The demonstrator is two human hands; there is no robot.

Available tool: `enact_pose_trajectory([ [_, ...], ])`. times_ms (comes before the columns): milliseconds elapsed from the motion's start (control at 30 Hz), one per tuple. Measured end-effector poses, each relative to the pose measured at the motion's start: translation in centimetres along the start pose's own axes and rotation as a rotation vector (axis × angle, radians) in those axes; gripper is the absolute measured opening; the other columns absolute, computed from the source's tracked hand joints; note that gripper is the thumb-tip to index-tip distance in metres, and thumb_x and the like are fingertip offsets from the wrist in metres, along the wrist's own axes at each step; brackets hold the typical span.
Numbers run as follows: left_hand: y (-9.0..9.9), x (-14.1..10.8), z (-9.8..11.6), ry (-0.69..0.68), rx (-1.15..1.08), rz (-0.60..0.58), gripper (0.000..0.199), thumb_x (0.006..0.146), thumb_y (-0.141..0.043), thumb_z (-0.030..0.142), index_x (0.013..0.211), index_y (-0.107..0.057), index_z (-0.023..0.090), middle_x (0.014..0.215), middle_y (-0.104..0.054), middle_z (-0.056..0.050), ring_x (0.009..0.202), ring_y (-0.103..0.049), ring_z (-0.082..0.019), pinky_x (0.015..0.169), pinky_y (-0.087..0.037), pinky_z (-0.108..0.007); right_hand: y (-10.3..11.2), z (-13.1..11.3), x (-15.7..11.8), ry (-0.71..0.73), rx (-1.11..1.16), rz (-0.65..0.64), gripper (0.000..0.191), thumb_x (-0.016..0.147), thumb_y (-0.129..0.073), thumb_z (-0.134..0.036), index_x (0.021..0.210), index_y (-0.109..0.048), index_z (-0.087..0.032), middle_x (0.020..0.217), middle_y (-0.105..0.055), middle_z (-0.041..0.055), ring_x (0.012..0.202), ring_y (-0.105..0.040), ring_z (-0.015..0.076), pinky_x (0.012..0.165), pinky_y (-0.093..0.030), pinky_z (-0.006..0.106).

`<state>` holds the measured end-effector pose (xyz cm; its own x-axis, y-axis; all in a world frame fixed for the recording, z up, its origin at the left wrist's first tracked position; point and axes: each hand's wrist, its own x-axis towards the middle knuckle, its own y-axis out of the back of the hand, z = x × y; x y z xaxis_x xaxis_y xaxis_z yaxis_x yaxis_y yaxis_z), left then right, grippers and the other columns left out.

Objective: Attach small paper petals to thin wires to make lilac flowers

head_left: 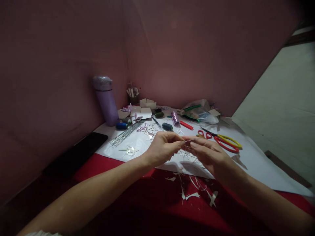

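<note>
My left hand [164, 146] pinches one end of a thin pale strand [190, 140] between thumb and fingertips. It runs across the small gap to my right hand [211, 152], whose thumb and fingers are closed around its other end. Whether the strand is wire or thread I cannot tell. Both hands hover over the white sheet [256, 157] on the table. Below and behind them lie pale paper scraps [130, 150] and purple-edged cut pieces [145, 128]. To the left of my left hand rests a bundle of thin metal wires [126, 133].
Right of my hands lie scissors with red and yellow handles [227, 143] and a red-handled pair [204, 134]. Behind stand a purple thread spool [175, 118], a dark spool [167, 126] and a plastic bag [200, 111]. A purple bottle [105, 101] and black slab [78, 150] are left.
</note>
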<state>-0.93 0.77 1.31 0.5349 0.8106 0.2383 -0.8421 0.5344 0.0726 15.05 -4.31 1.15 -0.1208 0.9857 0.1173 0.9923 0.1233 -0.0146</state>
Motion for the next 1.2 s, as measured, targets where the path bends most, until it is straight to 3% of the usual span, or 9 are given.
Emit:
enact_pose_trajectory([
  [133,-0.1,-0.1,-0.1,-0.043,0.004,0.02,0.007,0.071,-0.06,0.017,0.069,-0.064,0.012,0.052,-0.052,0.004,0.045,-0.041,-0.004,0.043,-0.033,-0.018,-1.3,0.3,0.3,-0.124,0.154,0.064,0.028,0.066,-0.074,-0.039,0.083,-0.066,-0.018,0.073,-0.06,0.0026,0.065,-0.056,0.0136,0.058,-0.046,0.027],
  [200,-0.1,0.0,-0.1,-0.034,-0.005,0.024,0.006,0.071,-0.059,0.015,0.069,-0.064,0.012,0.05,-0.05,0.005,0.045,-0.042,-0.004,0.044,-0.033,-0.018,-1.4,0.3,0.4,-0.177,0.162,0.094,0.03,0.064,-0.076,-0.039,0.08,-0.063,-0.017,0.059,-0.048,-0.0037,0.048,-0.041,0.0067,0.043,-0.033,0.021],
  [267,0.0,0.0,-0.1,-0.016,-0.017,0.017,0.007,0.072,-0.059,0.017,0.069,-0.064,0.012,0.048,-0.048,0.005,0.045,-0.041,-0.004,0.044,-0.033,-0.018,-1.3,0.3,0.5,-0.178,0.128,0.129,0.032,0.065,-0.075,-0.04,0.083,-0.062,-0.017,0.052,-0.038,-0.0083,0.041,-0.026,0.0036,0.038,-0.019,0.019],
  [367,0.1,0.0,-0.1,-0.009,-0.016,-0.012,0.013,0.073,-0.062,0.023,0.069,-0.064,0.011,0.047,-0.047,0.005,0.043,-0.039,-0.004,0.042,-0.031,-0.018,-1.0,0.5,0.5,-0.068,0.051,0.226,0.031,0.064,-0.075,-0.039,0.083,-0.062,-0.018,0.047,-0.033,-0.0104,0.039,-0.019,0.0035,0.038,-0.012,0.02],
  [633,-0.1,0.0,-0.5,0.082,-0.026,-0.044,0.029,0.071,-0.067,0.039,0.068,-0.061,0.011,0.047,-0.046,0.005,0.038,-0.038,-0.004,0.035,-0.028,-0.018,-0.5,1.6,0.1,0.146,-0.13,0.289,0.015,0.07,-0.071,-0.034,0.073,-0.067,-0.02,0.051,-0.046,-0.0055,0.042,-0.029,0.0063,0.04,-0.023,0.024],
  [833,0.0,0.2,-0.6,0.149,-0.067,-0.065,0.031,0.07,-0.067,0.04,0.065,-0.057,0.011,0.048,-0.049,0.003,0.039,-0.043,-0.006,0.034,-0.035,-0.017,-0.7,1.8,0.1,0.154,-0.112,0.291,0.015,0.071,-0.07,-0.033,0.072,-0.066,-0.018,0.05,-0.043,-0.0066,0.041,-0.027,0.0048,0.038,-0.021,0.022],
  [1033,0.2,0.2,-0.3,0.184,-0.122,-0.167,0.039,0.082,-0.051,0.047,0.068,-0.055,0.01,0.057,-0.058,-0.003,0.042,-0.052,-0.008,0.038,-0.043,-0.02,-0.7,1.9,0.2,0.124,-0.021,0.321,0.018,0.068,-0.073,-0.033,0.072,-0.066,-0.017,0.05,-0.043,-0.007,0.039,-0.027,0.0036,0.038,-0.021,0.022],
  [1200,0.0,0.1,0.1,0.213,-0.101,-0.131,0.022,0.076,-0.061,0.029,0.073,-0.057,0.008,0.058,-0.06,-0.004,0.044,-0.052,-0.008,0.04,-0.044,-0.019,-0.2,2.0,0.2,0.131,-0.026,0.332,0.019,0.069,-0.073,-0.034,0.073,-0.066,-0.017,0.047,-0.04,-0.0078,0.039,-0.026,0.0045,0.039,-0.024,0.022],
])
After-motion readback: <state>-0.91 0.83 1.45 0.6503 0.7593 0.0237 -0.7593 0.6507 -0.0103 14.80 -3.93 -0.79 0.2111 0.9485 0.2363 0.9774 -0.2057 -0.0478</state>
